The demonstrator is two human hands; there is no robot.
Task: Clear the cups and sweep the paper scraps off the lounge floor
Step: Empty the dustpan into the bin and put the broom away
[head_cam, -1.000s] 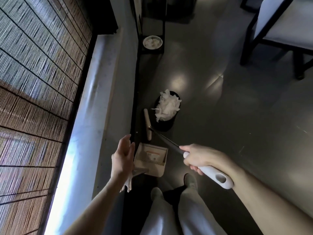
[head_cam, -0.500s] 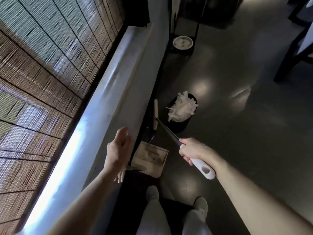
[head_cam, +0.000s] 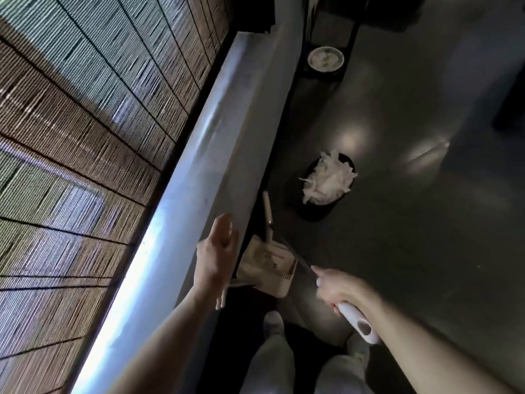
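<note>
A black bin point(head_cam: 348, 163) stands on the dark floor, heaped with white paper scraps point(head_cam: 326, 180). Nearer me a beige dustpan point(head_cam: 264, 265) rests on the floor by the wall, and a pale stick point(head_cam: 267, 206) rises behind it. My right hand point(head_cam: 335, 285) is shut on a long handle, a dark rod with a white grip point(head_cam: 360, 322), whose far end points at the dustpan. My left hand point(head_cam: 216, 251) hovers open, holding nothing, just left of the dustpan. A white bowl-like cup point(head_cam: 325, 58) sits on a low black stand at the back.
A grey ledge point(head_cam: 199, 172) runs along the left under a woven bamboo blind point(head_cam: 85, 109). My shoes point(head_cam: 274, 322) and pale trousers are at the bottom. Glossy dark floor point(head_cam: 426, 237) spreads to the right of the bin.
The view has swung and tilted to the left, so the chair has left the frame. My right hand with the handle has come closer to the dustpan. My left hand stays open.
</note>
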